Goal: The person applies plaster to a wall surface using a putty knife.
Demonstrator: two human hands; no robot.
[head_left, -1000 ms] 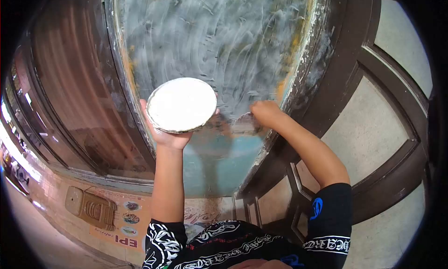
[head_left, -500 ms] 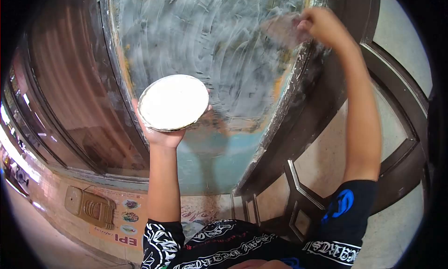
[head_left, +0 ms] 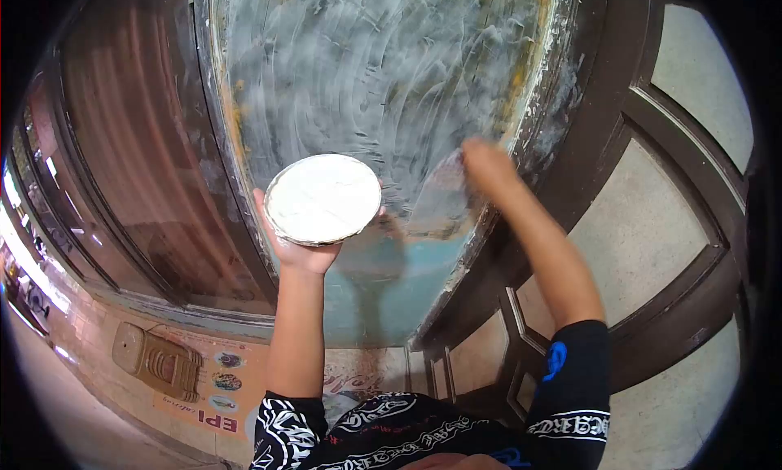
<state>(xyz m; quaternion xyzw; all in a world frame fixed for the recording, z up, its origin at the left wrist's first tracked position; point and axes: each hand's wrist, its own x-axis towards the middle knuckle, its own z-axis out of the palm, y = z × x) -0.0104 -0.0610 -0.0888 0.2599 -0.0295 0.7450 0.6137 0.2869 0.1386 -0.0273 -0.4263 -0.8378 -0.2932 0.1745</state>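
Note:
My left hand (head_left: 305, 254) supports a round dish of white putty (head_left: 323, 197) from below, its fingers wrapped around the rim. The putty's surface is smooth and fills the dish. My right hand (head_left: 486, 167) is closed on a putty knife (head_left: 442, 182), which is blurred by motion; its blade is at the lower right part of the wall panel (head_left: 342, 87). Streaky grey-white smears cover that panel, with ochre patches along its sides. Below the smears is a plain blue-green strip (head_left: 366, 295).
A brown wooden frame with pale panels (head_left: 652, 201) rises on the right. Glazed brown woodwork (head_left: 147, 160) flanks the left. On the floor lie a printed banner (head_left: 224, 388) and a stack of brown plastic stools or chairs (head_left: 159, 362).
My right hand with the putty knife has swept down and left from the panel's upper right edge. The dish in my left hand sits slightly lower and further right in view.

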